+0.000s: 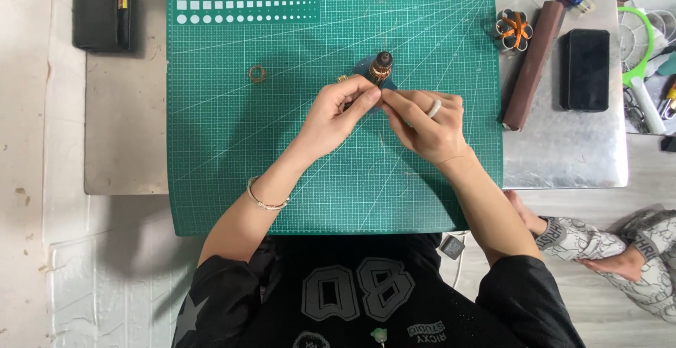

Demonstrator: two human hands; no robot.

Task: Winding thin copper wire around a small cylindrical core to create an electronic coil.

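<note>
You are bringing both hands together over the middle of the green cutting mat (225, 165): your left hand (336, 114) and your right hand (424, 124), which is wearing a pale ring, are pinching fingertips at one spot, on something too small to tell. Just beyond them a small copper-wound motor armature (382, 66) is standing on the mat. Farther left a copper wire ring (258, 73) is lying, and off the mat's right edge a brown roll (533, 65) and a black phone (584, 69) are resting on the metal tabletop.

Bright, even daylight, sharp pic w/ no blur. Soft shadows fall left of the fingers (362, 95) on the mat (211, 144). Mild glare on metal tabletop (563, 151), right of fingers.
</note>
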